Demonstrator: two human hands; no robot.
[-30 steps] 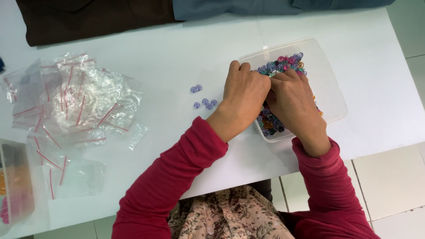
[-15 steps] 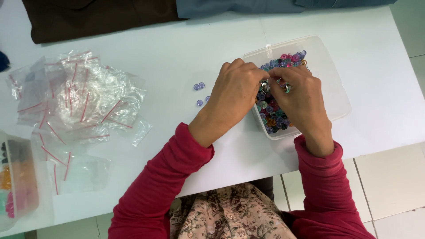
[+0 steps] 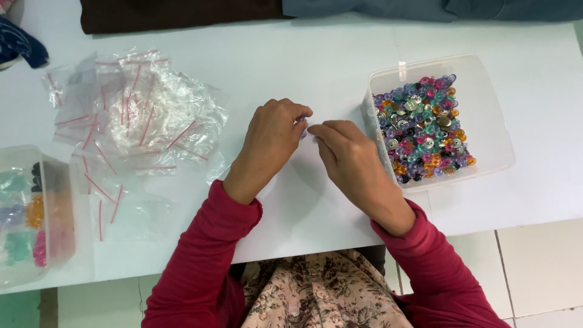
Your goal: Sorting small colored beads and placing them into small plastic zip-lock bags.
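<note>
My left hand (image 3: 273, 138) and my right hand (image 3: 349, 159) meet fingertip to fingertip on the white table (image 3: 316, 61), just left of a clear plastic box (image 3: 493, 115). A small bluish-purple bead (image 3: 302, 126) shows between the pinched fingertips of both hands. The box holds a heap of many small colourful beads (image 3: 422, 130) in pink, green, purple, orange and silver. Both arms wear red sleeves. The fingers hide whatever else lies under them.
A loose pile of small clear zip bags (image 3: 133, 115) with red strips lies at the left. A second clear box (image 3: 27, 212) with coloured pieces stands at the far left edge. Dark brown cloth (image 3: 182, 15) and blue-grey cloth (image 3: 425, 9) lie along the far edge.
Both hands have come out of the bead box and moved left onto the table, where small purple beads lay. The fingertips are now pinched together there.
</note>
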